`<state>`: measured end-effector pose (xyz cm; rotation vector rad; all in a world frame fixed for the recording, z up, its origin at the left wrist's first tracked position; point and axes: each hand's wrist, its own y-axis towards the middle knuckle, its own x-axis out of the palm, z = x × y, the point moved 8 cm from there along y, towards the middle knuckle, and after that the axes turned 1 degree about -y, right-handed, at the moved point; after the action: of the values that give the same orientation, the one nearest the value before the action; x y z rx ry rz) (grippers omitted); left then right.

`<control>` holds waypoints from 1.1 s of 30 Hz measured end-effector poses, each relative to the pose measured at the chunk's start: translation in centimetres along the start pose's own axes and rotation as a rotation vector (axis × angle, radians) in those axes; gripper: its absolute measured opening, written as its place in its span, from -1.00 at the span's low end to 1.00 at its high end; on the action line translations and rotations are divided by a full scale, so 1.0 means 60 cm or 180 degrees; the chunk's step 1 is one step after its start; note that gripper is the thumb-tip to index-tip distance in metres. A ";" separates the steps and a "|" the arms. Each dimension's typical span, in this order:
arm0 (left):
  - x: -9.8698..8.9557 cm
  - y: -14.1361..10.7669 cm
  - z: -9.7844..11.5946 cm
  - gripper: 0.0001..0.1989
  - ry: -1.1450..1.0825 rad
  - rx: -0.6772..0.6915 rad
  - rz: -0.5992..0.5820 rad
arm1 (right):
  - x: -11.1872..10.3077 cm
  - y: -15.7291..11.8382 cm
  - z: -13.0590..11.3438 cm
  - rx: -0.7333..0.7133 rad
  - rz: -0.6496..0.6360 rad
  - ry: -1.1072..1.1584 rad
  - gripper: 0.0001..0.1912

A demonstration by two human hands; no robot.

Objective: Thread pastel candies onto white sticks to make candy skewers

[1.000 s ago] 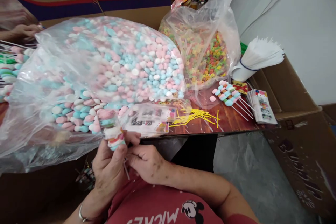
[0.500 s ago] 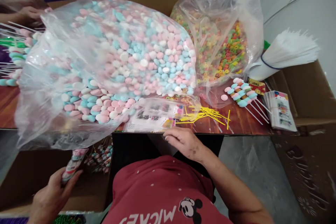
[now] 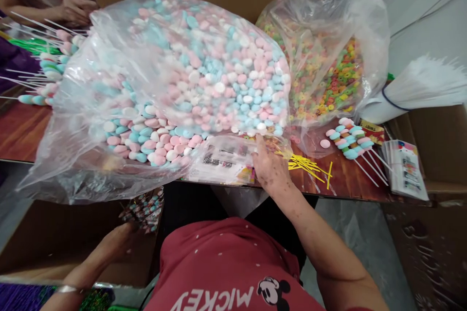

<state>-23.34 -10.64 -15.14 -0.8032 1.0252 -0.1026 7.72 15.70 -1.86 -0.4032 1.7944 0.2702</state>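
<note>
Head view. My right hand (image 3: 268, 167) lies on the desk (image 3: 22, 131) at the near edge of the big clear bag of pink, blue and white sweets (image 3: 189, 82), fingers loosely spread and reaching under the bag's plastic onto the printed packets (image 3: 226, 165); it pinches nothing that I can make out. Just to its right lie the yellow strips (image 3: 310, 165). My left hand (image 3: 118, 243) hangs below the desk edge, over the cardboard box (image 3: 54, 243), beside the wrapped sweet sticks (image 3: 146, 209); whether its fingers are open or closed I cannot tell. Behind the yellow strips sits the bag of coloured rings (image 3: 328, 73), with finished sweet skewers (image 3: 348, 138) beside it. Another person's hand (image 3: 75, 9) rests at the far left.
</note>
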 end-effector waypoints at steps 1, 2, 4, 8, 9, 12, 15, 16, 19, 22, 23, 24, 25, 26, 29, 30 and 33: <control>0.002 -0.001 0.032 -0.71 -0.0221 0.0094 -0.0315 | -0.003 0.003 0.006 0.0007 0.0064 0.0042 -0.58; 0.000 -0.006 0.068 -0.69 -0.0419 0.0219 -0.0579 | -0.006 0.005 0.010 -0.0056 0.0116 0.0076 -0.63; -0.009 -0.024 0.142 -0.66 -0.0695 0.0548 -0.1045 | -0.012 0.006 0.009 -0.0372 0.0258 0.0139 -0.72; -0.046 -0.061 0.269 -0.72 -0.1149 0.1296 -0.1313 | -0.012 -0.005 -0.003 -0.1155 0.0497 0.0044 -0.77; -0.059 -0.065 0.295 -0.74 -0.1214 0.1509 -0.1185 | -0.008 -0.008 -0.006 -0.1250 0.0493 -0.0062 -0.78; -0.096 -0.078 0.380 -0.78 -0.1376 0.2548 -0.0680 | 0.005 -0.010 -0.011 -0.1273 0.0445 -0.0435 -0.79; -0.131 -0.079 0.449 -0.79 -0.1214 0.3461 0.0413 | 0.011 -0.010 -0.016 -0.1135 0.0415 -0.0701 -0.80; -0.138 -0.078 0.469 -0.78 -0.1045 0.3693 0.0847 | 0.011 -0.010 -0.019 -0.1113 0.0393 -0.0746 -0.81; -0.137 -0.058 0.512 -0.75 -0.0372 0.3903 0.1949 | 0.012 -0.012 -0.027 -0.1124 0.0335 -0.0752 -0.82; -0.128 -0.021 0.532 -0.75 0.0273 0.3468 0.2645 | 0.012 -0.013 -0.030 -0.1159 0.0375 -0.0652 -0.80; -0.125 -0.009 0.535 -0.76 0.0448 0.3295 0.2760 | 0.013 -0.013 -0.030 -0.1159 0.0414 -0.0617 -0.80; -0.123 0.001 0.537 -0.76 0.0593 0.3146 0.2823 | 0.013 -0.014 -0.028 -0.1153 0.0458 -0.0585 -0.81; -0.122 0.009 0.539 -0.76 0.0704 0.3027 0.2844 | 0.014 -0.014 -0.026 -0.1156 0.0504 -0.0550 -0.81; -0.121 0.017 0.540 -0.76 0.0787 0.2935 0.2831 | 0.015 -0.015 -0.024 -0.1171 0.0547 -0.0510 -0.81; -0.124 0.032 0.542 -0.76 0.0883 0.2797 0.2706 | 0.018 -0.017 -0.019 -0.1254 0.0641 -0.0368 -0.80; -0.127 0.037 0.543 -0.76 0.0864 0.2768 0.2665 | 0.018 -0.018 -0.017 -0.1280 0.0657 -0.0317 -0.80; -0.135 0.051 0.547 -0.77 0.0721 0.2716 0.2487 | 0.016 -0.015 -0.003 -0.1166 0.0757 -0.0111 -0.78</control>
<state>-2.54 13.02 -2.51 0.4105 1.2974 0.0457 7.72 14.72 -2.72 -0.4376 1.7597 0.7753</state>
